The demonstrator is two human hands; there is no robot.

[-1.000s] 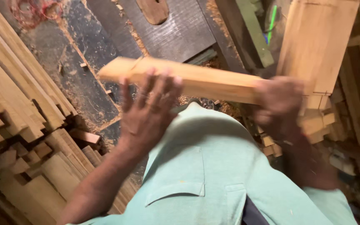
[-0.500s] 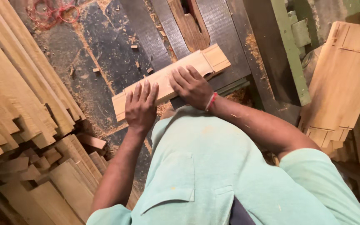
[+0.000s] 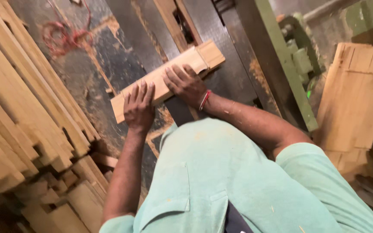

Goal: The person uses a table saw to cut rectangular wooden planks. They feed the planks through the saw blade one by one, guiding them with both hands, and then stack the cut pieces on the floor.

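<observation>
One wooden block (image 3: 165,82) lay flat on the dark machine table (image 3: 238,82). The left hand (image 3: 138,108) and right hand (image 3: 185,84) pressed open-palmed upon it, gripping nothing. Two timber stacks flanked the block: left (image 3: 22,116) and right (image 3: 355,103). No containers were discernible, though the view was tilted.

— What lies off to the left?
— A stack of long wooden planks (image 3: 26,116), ends stepped, with short offcuts (image 3: 65,194) heaped below it.
— And on the dark metal table (image 3: 109,64)?
— Sawdust in patches, and a tangle of red string (image 3: 65,36) near the far edge.
— To the right?
— A green machine frame (image 3: 294,82), then another pile of cut boards (image 3: 359,103) leaning beside it.
</observation>
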